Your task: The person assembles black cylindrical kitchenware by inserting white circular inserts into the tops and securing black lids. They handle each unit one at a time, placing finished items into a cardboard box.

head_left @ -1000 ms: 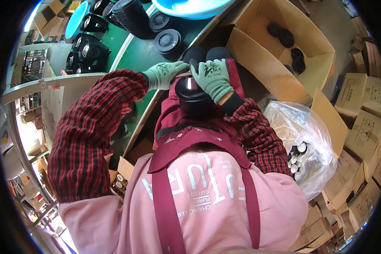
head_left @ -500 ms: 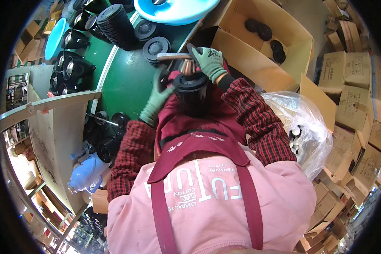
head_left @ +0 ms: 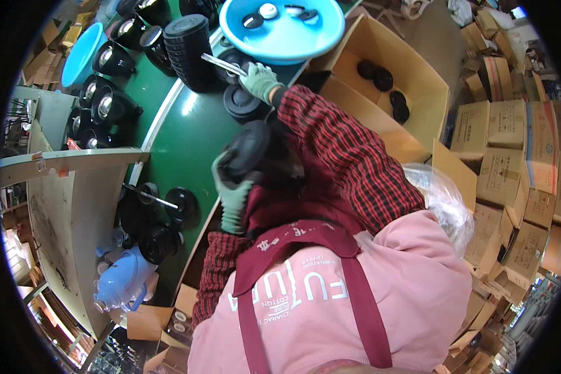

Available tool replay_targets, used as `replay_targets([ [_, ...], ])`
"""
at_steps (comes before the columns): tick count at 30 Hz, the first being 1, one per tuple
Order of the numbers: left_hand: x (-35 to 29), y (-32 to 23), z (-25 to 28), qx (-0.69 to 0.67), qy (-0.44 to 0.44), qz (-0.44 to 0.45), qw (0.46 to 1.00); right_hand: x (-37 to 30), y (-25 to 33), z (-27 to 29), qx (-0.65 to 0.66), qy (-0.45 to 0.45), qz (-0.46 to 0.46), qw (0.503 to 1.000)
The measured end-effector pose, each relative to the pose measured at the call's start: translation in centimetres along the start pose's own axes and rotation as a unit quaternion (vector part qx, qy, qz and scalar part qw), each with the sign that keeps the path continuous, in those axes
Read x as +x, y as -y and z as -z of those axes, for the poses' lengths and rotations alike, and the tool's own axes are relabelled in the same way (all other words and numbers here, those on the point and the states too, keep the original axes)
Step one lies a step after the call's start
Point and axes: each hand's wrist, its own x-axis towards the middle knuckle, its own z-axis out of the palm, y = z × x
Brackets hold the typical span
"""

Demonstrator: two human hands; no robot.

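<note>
Smooth green surface (head_left: 184, 134) in the head view spreads below a glossy, wide blue basin (head_left: 280, 55) holding rounded black and white pieces (head_left: 253, 22). Nearer the wearer than the basin, the left hand (head_left: 232, 199), knit-gloved, wraps its grip around a bulging black vessel (head_left: 271, 153); just below the basin, the right hand's (head_left: 259, 82) grip pinches a slim metallic tool (head_left: 221, 64). Right of the basin, an open cardboard box (head_left: 421, 71) contains black discs (head_left: 383, 79).
</note>
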Motion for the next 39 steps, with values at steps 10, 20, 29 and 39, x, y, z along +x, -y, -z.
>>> replay_targets([
  [10, 9.8, 5.0, 11.0, 0.107, 0.193, -0.005, 0.975, 0.8, -5.6, 9.2, -0.263, -0.002, 0.111, 0.958],
  [20, 11.7, 4.6, 12.9, -0.143, 0.071, 0.270, 0.950, 4.1, -9.8, 11.6, -0.258, -0.145, -0.066, 0.953],
  [29, 10.4, 10.7, 19.2, -0.192, -0.134, 0.144, 0.961, 6.6, -14.6, 7.7, -0.142, 0.009, -0.098, 0.985],
  [39, 10.2, 1.3, 18.3, 0.188, -0.305, -0.023, 0.933, 3.5, -9.8, 8.4, 0.155, -0.149, 0.106, 0.971],
])
